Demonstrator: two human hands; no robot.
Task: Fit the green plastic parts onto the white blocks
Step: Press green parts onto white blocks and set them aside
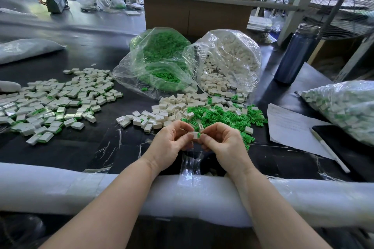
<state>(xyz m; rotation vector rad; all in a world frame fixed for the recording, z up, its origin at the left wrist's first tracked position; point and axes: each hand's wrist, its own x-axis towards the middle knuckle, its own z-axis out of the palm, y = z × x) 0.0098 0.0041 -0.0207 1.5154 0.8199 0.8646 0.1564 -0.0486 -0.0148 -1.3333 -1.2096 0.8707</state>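
Your left hand (pixel 172 141) pinches the white block (pixel 193 134) (fingers curled), your right hand (pixel 220 141) pinches the green part (pixel 199 136) touching its right end, between both hands.

Both forearms bare, no sleeves or gloves.

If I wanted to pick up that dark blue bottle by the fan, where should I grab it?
Probably grab the blue bottle around the middle of its body, coming in from the left side. It stands upright and is tall and round, so fingers wrap its sides well. The fan guard crowds its right, and the bag of white blocks sits further off to its left.
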